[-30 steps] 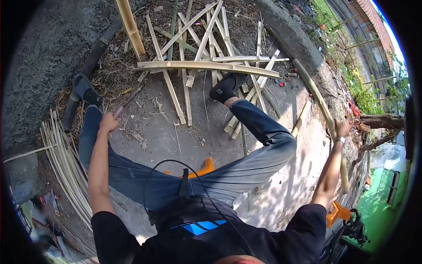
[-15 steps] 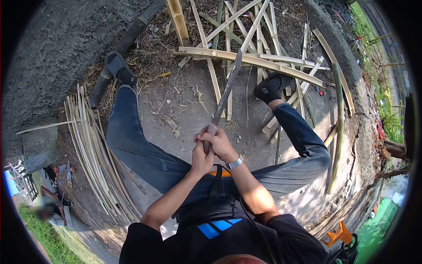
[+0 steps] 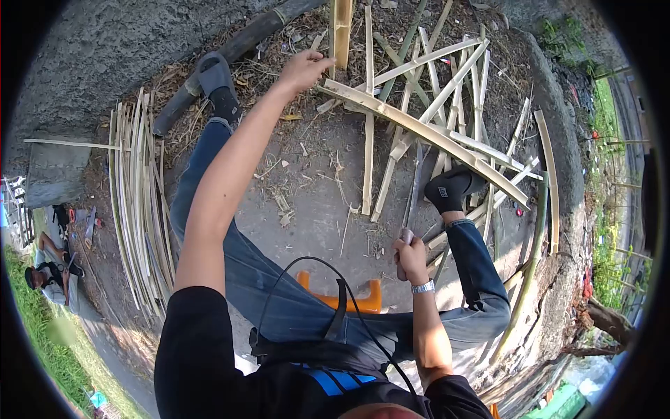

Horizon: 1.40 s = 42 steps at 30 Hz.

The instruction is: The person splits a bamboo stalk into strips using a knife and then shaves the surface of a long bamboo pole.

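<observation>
My right hand (image 3: 412,260) is wrapped around the handle of a machete (image 3: 414,188), whose long blade points forward, its far end by the split bamboo. My left hand (image 3: 305,71) is stretched far forward, fingers curled with the tips at the near edge of an upright bamboo strip (image 3: 342,35). How firmly they grip is hard to see. Just right of that hand, a wide split bamboo piece (image 3: 426,133) lies slantwise over several crossed bamboo strips (image 3: 368,140).
A bundle of thin bamboo strips (image 3: 136,209) lies at left. A dark pole (image 3: 230,56) runs beside my left foot; a green bamboo pole (image 3: 534,258) lies at right. An orange frame (image 3: 363,302) sits between my legs. A person (image 3: 52,279) is far left.
My left hand has left the machete handle and reached forward to the upright bamboo. My right hand has carried the machete to the right and lowered it. My view has shifted.
</observation>
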Motion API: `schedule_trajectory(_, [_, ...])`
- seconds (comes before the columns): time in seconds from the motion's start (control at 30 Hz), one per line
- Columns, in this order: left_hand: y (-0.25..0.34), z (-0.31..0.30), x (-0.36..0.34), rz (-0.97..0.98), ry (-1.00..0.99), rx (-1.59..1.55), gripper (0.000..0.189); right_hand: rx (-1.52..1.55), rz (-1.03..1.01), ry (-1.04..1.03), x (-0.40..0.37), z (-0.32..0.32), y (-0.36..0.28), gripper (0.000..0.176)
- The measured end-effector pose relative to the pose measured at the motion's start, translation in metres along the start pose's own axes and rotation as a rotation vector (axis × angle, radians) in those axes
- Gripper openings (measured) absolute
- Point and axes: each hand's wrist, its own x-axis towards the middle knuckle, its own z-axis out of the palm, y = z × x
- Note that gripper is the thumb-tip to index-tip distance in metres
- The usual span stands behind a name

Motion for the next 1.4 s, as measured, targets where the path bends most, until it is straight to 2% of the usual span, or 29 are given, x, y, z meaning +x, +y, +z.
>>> schedule_trajectory(0.03, [0.010,-0.004,0.021,-0.039,0.066,-0.114,0.053,-0.001,-0.014,0.018,0.001,0.005,0.006,0.018])
schedule_trajectory(0.07, [-0.001,-0.004,0.061,0.001,0.153,-0.074,0.063,0.022,0.001,-0.008,0.004,0.010,0.014,0.017])
schedule_trajectory(0.13, [0.013,-0.002,0.104,0.107,0.335,0.198,0.083,-0.039,-0.011,-0.007,0.010,0.024,0.022,0.016])
schedule_trajectory(0.2, [0.014,0.002,0.164,0.107,0.430,0.296,0.098,-0.031,-0.002,-0.081,0.012,0.037,0.026,0.015])
schedule_trajectory(0.23, [0.016,0.008,0.190,0.081,0.498,0.311,0.107,-0.059,0.039,-0.131,0.012,0.040,0.021,0.020])
schedule_trajectory(0.27, [0.026,0.019,0.197,0.137,0.645,0.318,0.082,-0.052,0.064,-0.124,0.014,0.043,0.025,0.020])
schedule_trajectory(0.3, [0.056,0.017,0.193,-0.154,0.457,0.248,0.086,-0.121,-0.021,-0.162,0.018,0.044,0.028,0.023])
schedule_trajectory(0.33, [0.037,0.031,0.225,-0.031,0.540,0.257,0.103,-0.190,-0.109,-0.200,0.022,0.046,0.030,0.027])
schedule_trajectory(0.4, [0.028,0.042,0.259,-0.020,0.531,0.331,0.085,-0.263,-0.072,-0.179,0.027,0.046,0.011,0.032])
schedule_trajectory(0.43, [0.021,0.046,0.267,-0.025,0.516,0.333,0.085,-0.303,-0.123,-0.127,0.029,0.048,0.009,0.031])
schedule_trajectory(0.47, [0.014,0.047,0.274,0.019,0.507,0.329,0.072,-0.347,-0.176,-0.080,0.031,0.049,0.009,0.031])
schedule_trajectory(0.5, [0.006,0.046,0.278,0.064,0.500,0.324,0.060,-0.365,-0.145,-0.063,0.040,0.050,0.006,0.033])
schedule_trajectory(0.53, [-0.002,0.043,0.278,0.060,0.493,0.324,0.060,-0.367,-0.137,-0.062,0.053,0.051,0.003,0.033])
schedule_trajectory(0.57, [-0.015,0.039,0.284,0.120,0.552,0.387,0.048,-0.394,-0.145,-0.027,0.068,0.052,0.001,0.034])
schedule_trajectory(0.6, [-0.012,0.038,0.279,0.185,0.611,0.449,0.037,-0.418,-0.155,0.012,0.082,0.054,-0.001,0.035])
schedule_trajectory(0.73, [0.028,0.002,0.217,0.235,0.691,0.335,0.032,-0.468,-0.194,0.058,0.124,0.065,-0.007,0.037])
schedule_trajectory(0.8, [0.034,-0.034,0.201,0.410,0.807,0.356,0.030,-0.395,-0.322,0.040,0.122,0.071,-0.023,0.034])
schedule_trajectory(0.87, [0.053,-0.067,0.169,0.396,0.857,0.342,0.030,-0.307,-0.223,-0.012,0.116,0.068,-0.037,0.027])
schedule_trajectory(0.93, [0.068,-0.105,0.149,0.403,0.921,0.318,0.031,-0.071,-0.043,-0.099,0.091,0.049,-0.092,0.020])
schedule_trajectory(1.0, [0.075,-0.143,0.126,0.456,0.882,0.443,0.049,0.207,-0.074,-0.097,0.097,0.032,-0.105,0.013])
schedule_trajectory(1.03, [0.082,-0.134,0.107,0.618,1.020,0.345,0.027,0.206,-0.117,-0.060,0.102,0.019,-0.117,0.010])
schedule_trajectory(1.2, [0.074,-0.140,0.042,0.561,1.069,0.228,0.025,0.361,-0.361,0.184,0.150,-0.048,-0.205,0.015])
schedule_trajectory(1.27, [0.070,-0.125,0.009,0.532,1.013,0.190,0.022,0.368,-0.421,0.284,0.167,-0.075,-0.228,0.013])
schedule_trajectory(1.33, [0.061,-0.103,-0.019,0.496,0.982,0.110,0.020,0.448,-0.452,0.295,0.148,-0.092,-0.245,0.013])
schedule_trajectory(1.37, [0.053,-0.091,-0.031,0.534,0.981,0.088,0.019,0.495,-0.386,0.254,0.122,-0.097,-0.249,0.010])
schedule_trajectory(1.4, [0.044,-0.078,-0.043,0.565,0.979,0.068,0.018,0.543,-0.416,0.218,0.102,-0.098,-0.243,0.010])
